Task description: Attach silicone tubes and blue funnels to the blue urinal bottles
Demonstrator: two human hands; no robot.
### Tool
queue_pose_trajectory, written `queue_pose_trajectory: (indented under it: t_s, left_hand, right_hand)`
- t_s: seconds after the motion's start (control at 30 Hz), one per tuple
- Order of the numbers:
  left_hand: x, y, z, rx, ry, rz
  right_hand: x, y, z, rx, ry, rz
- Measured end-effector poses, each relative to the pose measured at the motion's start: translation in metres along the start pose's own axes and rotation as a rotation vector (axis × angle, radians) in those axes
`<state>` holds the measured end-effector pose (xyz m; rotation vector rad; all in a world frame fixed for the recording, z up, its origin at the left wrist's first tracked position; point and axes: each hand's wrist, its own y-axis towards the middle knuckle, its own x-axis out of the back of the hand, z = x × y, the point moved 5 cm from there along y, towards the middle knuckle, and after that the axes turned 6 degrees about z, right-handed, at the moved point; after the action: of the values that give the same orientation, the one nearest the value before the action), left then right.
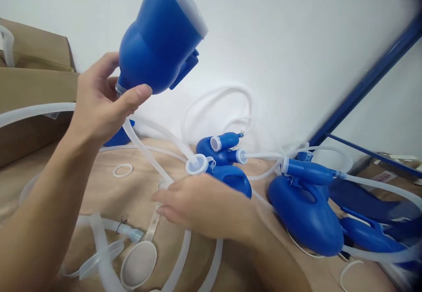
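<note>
My left hand (105, 94) holds up a blue funnel-shaped part (158, 37) by its narrow neck, its wide white-rimmed mouth tilted up and to the right. A translucent tube (145, 151) runs down from that neck. Lower down, my right hand (198, 204), blurred by motion, has its fingertips at the tube near a small white strap-like piece (153, 224); whether it grips the tube is unclear. Just behind this hand sits a blue bottle (235, 178), and a tube enters its white cap (197, 164).
More blue bottles (303, 217) with tubes lie at the right. A white ring (122, 170), a round white cap (139, 263) and loose tubing lie on the brown surface (132, 195). Cardboard boxes (36, 89) stand at left; a blue metal bar (369, 81) slants at right.
</note>
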<state>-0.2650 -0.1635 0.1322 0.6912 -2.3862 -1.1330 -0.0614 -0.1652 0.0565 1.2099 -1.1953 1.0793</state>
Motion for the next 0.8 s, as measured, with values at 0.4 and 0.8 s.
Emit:
queue_pose_trajectory:
  t_s: [0.4,0.8]
  left_hand:
    - [-0.015,-0.005,-0.011,-0.091,0.003,0.124]
    - [-0.014,-0.005,-0.008,-0.238,0.08,0.084]
  right_hand:
    - [-0.116,0.061,-0.044,-0.152,-0.338,0.155]
    - [-0.034,0.017,-0.05,-0.213,0.195,-0.294]
